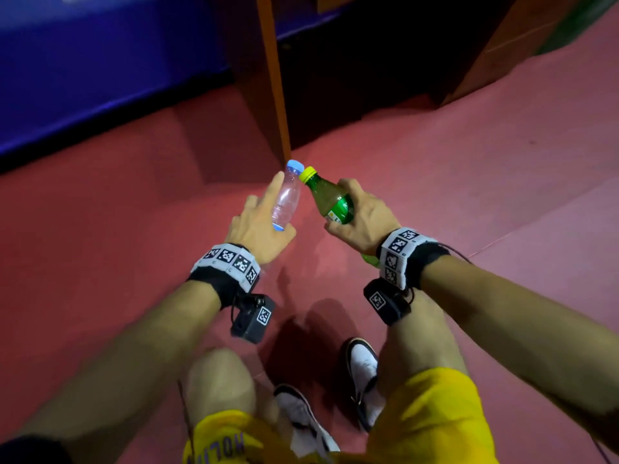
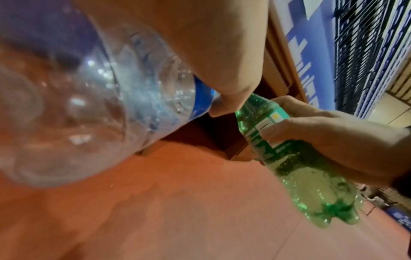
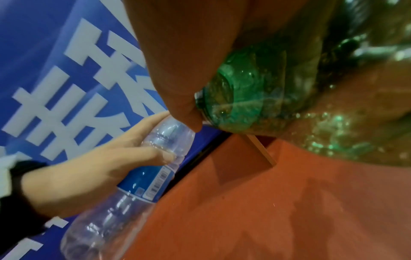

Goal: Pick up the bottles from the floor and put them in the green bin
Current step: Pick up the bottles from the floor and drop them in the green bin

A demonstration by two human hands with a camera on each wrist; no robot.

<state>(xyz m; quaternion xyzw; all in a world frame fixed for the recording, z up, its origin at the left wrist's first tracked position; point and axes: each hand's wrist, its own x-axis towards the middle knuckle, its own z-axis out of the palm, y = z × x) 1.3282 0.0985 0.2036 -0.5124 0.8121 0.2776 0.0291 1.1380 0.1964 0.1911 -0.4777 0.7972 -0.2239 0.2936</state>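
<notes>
Knees in yellow shorts (image 1: 432,416) and white shoes (image 1: 363,366) sit lowest in the head view, above the red floor (image 1: 469,169). Both hands are loaded: the left hand (image 1: 258,226) holds the clear bottle (image 1: 286,197) along its palm, forefinger stretched up the side to steady it, while the right hand (image 1: 363,217) wraps the green bottle (image 1: 330,195) at its label. Their caps nearly meet, tilted away from the body, probably so both can be carried together. No green bin can be identified for certain; a dark green shape at the top right corner is too blurred to name.

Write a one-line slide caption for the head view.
Left hand holds a clear bottle, right hand a green bottle, above the red floor.
</notes>
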